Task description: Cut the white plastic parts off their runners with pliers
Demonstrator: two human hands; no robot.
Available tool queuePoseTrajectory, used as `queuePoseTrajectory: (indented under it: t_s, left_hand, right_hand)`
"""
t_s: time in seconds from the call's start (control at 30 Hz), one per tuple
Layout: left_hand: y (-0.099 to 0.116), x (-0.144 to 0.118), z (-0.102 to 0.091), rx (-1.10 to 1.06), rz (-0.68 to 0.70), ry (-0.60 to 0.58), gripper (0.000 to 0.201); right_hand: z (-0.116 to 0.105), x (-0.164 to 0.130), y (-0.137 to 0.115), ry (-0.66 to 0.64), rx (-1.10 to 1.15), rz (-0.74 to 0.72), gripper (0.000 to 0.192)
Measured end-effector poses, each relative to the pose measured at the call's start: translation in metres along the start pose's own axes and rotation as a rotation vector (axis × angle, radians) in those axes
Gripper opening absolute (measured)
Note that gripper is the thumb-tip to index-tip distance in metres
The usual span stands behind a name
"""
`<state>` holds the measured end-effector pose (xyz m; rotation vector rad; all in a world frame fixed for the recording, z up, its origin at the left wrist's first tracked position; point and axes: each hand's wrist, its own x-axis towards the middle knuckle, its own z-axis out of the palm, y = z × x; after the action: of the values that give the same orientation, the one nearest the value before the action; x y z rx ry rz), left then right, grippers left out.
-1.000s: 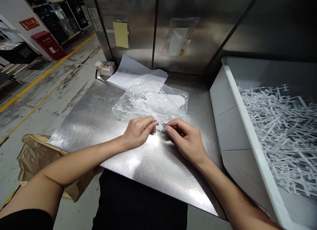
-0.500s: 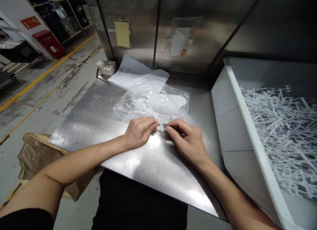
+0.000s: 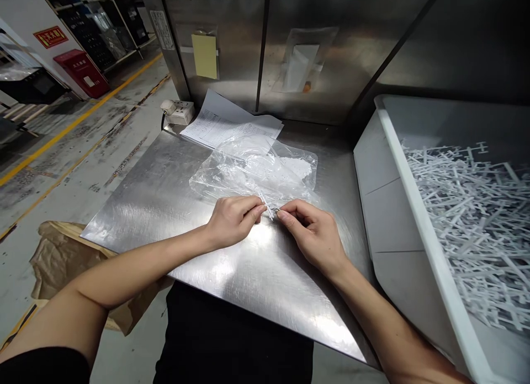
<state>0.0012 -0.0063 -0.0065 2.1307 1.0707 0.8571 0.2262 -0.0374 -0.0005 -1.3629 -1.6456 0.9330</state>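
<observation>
My left hand [image 3: 237, 220] is closed, pinching a thin white plastic piece [image 3: 266, 205] with short side branches between thumb and fingers. My right hand [image 3: 312, 232] is closed on a small dark metal tool [image 3: 276, 210]; only its tip shows, right beside the white piece, and the palm hides the rest. Both hands are close together above the metal table. Just beyond them lies a clear plastic bag [image 3: 252, 169] with small white parts [image 3: 296, 168] in it.
On the right stands a large white bin [image 3: 408, 207] heaped with white plastic sprues [image 3: 484, 224]. Printed sheets [image 3: 232, 124] and a power socket [image 3: 180, 113] are at the back of the steel table [image 3: 136, 196]. A brown paper bag [image 3: 66, 257] sits off its left edge.
The white piece has turned slightly in my left fingers. Both hands stay almost where they were, and the metal tip has shifted a little.
</observation>
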Motion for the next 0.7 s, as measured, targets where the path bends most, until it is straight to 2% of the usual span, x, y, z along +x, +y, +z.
queuePoseTrajectory:
  t_s: [0.17, 0.4, 0.7]
  left_hand:
    - [-0.0008, 0.0005, -0.0005, -0.012, -0.060, -0.010, 0.034]
    - [-0.0012, -0.0002, -0.0002, -0.020, -0.041, -0.004, 0.035]
    - [-0.0006, -0.0001, -0.0015, -0.001, -0.027, -0.010, 0.036]
  right_hand:
    - [-0.0008, -0.0003, -0.0013, 0.010, 0.054, 0.016, 0.024]
    - [-0.0005, -0.0040, -0.0055, -0.058, 0.070, -0.069, 0.020]
    - [-0.0013, -0.0039, -0.0076, -0.050, 0.016, -0.095, 0.018]
